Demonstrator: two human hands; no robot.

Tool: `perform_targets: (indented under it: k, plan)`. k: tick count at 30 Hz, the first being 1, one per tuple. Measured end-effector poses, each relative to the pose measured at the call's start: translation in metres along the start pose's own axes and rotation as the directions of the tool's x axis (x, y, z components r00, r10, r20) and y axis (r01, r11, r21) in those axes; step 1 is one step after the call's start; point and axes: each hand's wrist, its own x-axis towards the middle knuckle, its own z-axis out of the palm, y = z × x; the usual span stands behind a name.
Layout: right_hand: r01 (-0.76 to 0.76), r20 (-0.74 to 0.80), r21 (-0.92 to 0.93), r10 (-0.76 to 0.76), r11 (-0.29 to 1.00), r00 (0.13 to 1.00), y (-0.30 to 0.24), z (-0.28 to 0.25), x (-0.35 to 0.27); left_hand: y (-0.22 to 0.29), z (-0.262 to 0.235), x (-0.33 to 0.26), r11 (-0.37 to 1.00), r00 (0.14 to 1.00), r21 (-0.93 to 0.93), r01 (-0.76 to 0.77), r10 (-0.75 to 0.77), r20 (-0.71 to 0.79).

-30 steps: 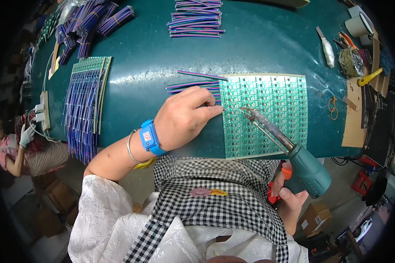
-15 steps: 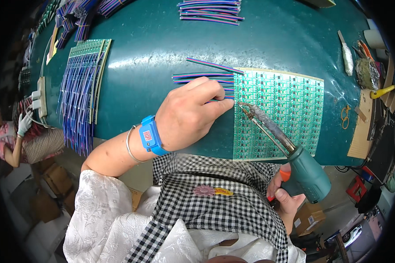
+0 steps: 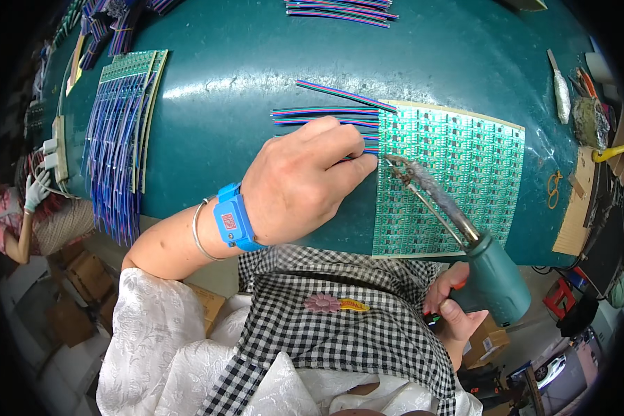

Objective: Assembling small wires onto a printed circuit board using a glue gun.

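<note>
My left hand point(image 3: 301, 177), with a blue strap on its wrist, pinches a multicoloured flat ribbon wire point(image 3: 369, 150) against the left edge of a green circuit board panel point(image 3: 457, 187). Its fingertips cover much of that wire. Several more ribbon wires point(image 3: 326, 111) reach the same edge above my fingers, one lying at a slant. My right hand point(image 3: 451, 301) is closed on a green-handled soldering gun point(image 3: 496, 281), whose handle hides part of the fingers. The dark, crusted soldering tip point(image 3: 395, 163) meets the panel edge beside my left fingertips. A thin metal tube runs along the barrel.
Finished-looking panels with hanging wires point(image 3: 121, 139) lie on the left of the green table point(image 3: 222, 41). Loose ribbon wires point(image 3: 340, 12) sit at the far side. A power strip point(image 3: 60, 149), rubber bands point(image 3: 553, 189) and a wooden board point(image 3: 572, 208) flank the work. Another person's gloved hand point(image 3: 36, 191) shows far left.
The whole view has shifted a little, with the table things sliding slightly. Both hands and the soldering tip stay at nearly the same spot on the panel's edge.
</note>
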Motion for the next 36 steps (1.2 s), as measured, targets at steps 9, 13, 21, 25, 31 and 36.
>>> perform_targets:
  k: [9,13,21,25,31,36]
  plan:
    - [0.029,0.048,-0.011,-0.028,1.0,0.998,-0.002,-0.005,0.001,0.0,-0.002,-0.001,1.0,1.0,-0.001,-0.01,0.01,0.021]
    - [0.035,0.012,-0.024,-0.035,0.999,0.999,-0.001,-0.001,0.0,0.0,-0.002,0.0,1.0,1.0,-0.005,-0.014,0.014,0.027]
    - [-0.07,0.05,-0.01,0.07,0.997,0.996,-0.006,-0.003,-0.001,0.0,-0.003,-0.001,1.0,0.999,0.012,-0.022,0.022,0.031]
    - [-0.004,0.009,0.017,0.004,1.0,1.0,0.004,-0.002,-0.001,0.0,-0.001,-0.001,1.0,0.999,0.012,-0.028,0.028,0.018]
    - [0.048,-0.013,0.085,-0.047,0.995,0.999,0.002,-0.001,0.002,0.0,-0.001,-0.002,0.999,0.999,0.021,-0.039,0.038,0.017]
    - [-0.001,0.004,0.031,0.0,1.0,1.0,-0.001,-0.003,-0.001,0.001,-0.003,-0.001,0.999,0.999,0.032,-0.023,0.022,0.027]
